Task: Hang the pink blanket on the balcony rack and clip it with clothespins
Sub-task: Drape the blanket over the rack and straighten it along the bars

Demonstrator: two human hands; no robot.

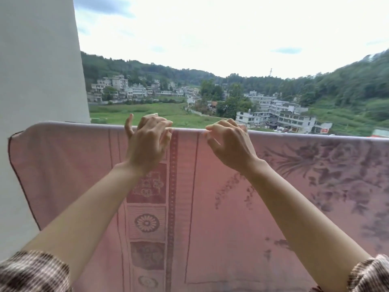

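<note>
Only blanket (210, 197) fold visible; rack hidden; hands (147, 142) (229, 142) loosely curled.

no text, label, brand or number can be read anywhere in the view. the pink blanket (210, 197) carries only woven ornament: flower medallions in squares, a dotted stripe and leafy sprays, with no lettering among them. far off among the buildings (294, 121) there is a small red sign (324, 130) with pale marks on it, but it is too small and blurred to make out any characters. the white wall (37, 70) at the left bears no writing.
</note>
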